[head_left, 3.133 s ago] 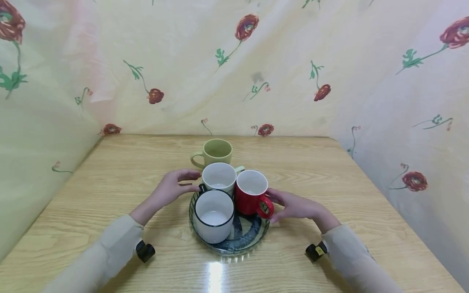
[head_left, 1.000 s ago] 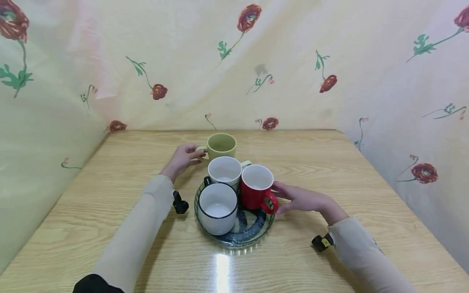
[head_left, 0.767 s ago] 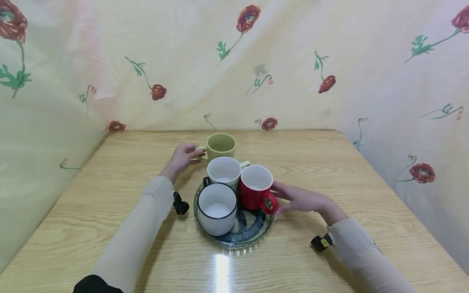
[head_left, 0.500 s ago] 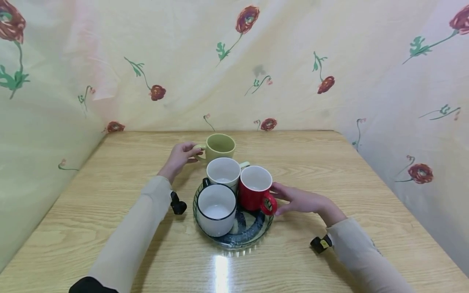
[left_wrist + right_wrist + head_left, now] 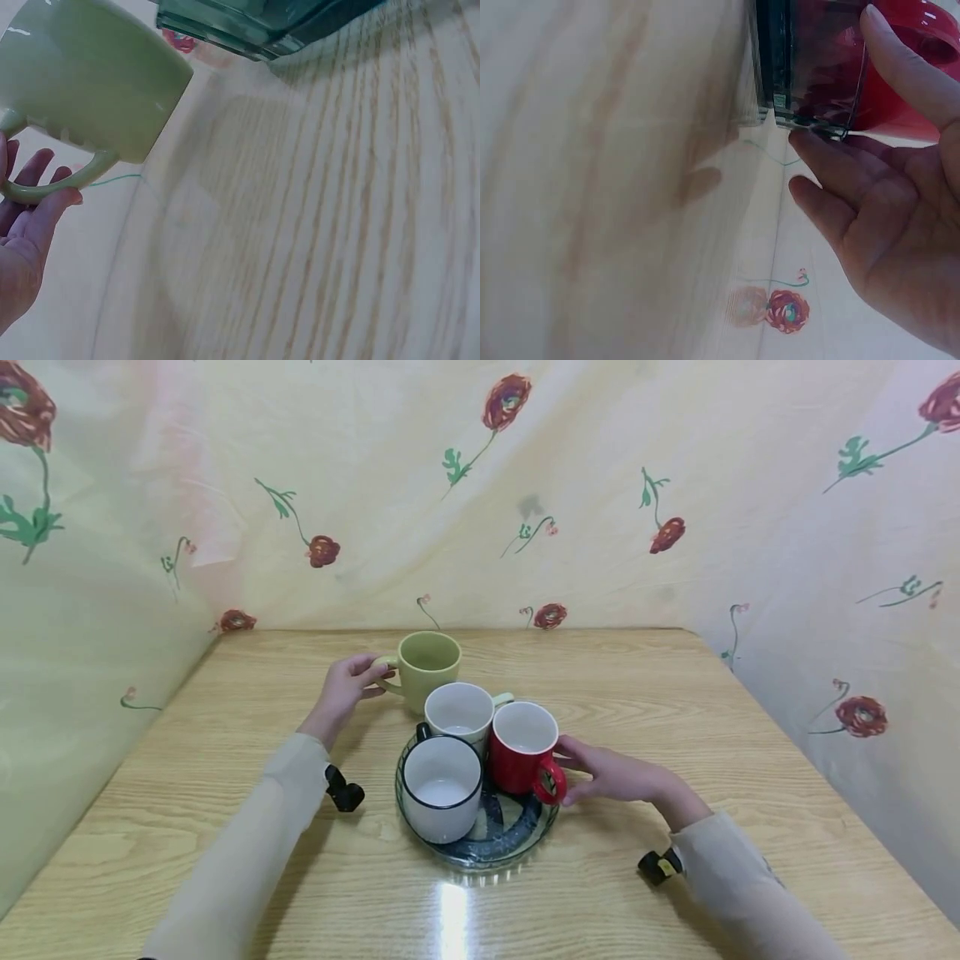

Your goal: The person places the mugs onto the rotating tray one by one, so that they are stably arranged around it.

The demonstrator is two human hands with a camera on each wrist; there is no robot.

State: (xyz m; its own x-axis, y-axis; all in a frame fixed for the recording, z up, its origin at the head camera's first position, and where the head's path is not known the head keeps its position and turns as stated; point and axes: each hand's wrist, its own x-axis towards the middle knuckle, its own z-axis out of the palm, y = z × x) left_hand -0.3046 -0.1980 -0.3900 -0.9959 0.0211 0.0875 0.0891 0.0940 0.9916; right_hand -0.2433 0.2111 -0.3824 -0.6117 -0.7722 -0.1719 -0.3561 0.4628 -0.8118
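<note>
My left hand (image 5: pixel 345 687) pinches the handle of a green mug (image 5: pixel 426 672) behind the dish. In the left wrist view the mug (image 5: pixel 90 71) hangs off the tabletop, thumb and fingers around its handle. A round glass dish (image 5: pixel 487 858) bears a white mug with black rim (image 5: pixel 438 822), a white mug with pale green handle (image 5: pixel 456 708) and a red mug (image 5: pixel 513 768). My right hand (image 5: pixel 611 774) lies at the dish's right side by the red mug. In the right wrist view its relaxed, spread thumb and fingers touch the dish's edge (image 5: pixel 810 67).
The wooden table (image 5: pixel 300 860) runs back to a flower-printed cloth (image 5: pixel 375 485) that hangs behind and at both sides. A dark wrist camera (image 5: pixel 345 791) sits under the left sleeve and another dark camera (image 5: pixel 658 866) under the right one.
My left hand has gone from beside the dish to the green mug's handle, then raised the mug and drawn it a little left. The right hand has stayed at the dish.
</note>
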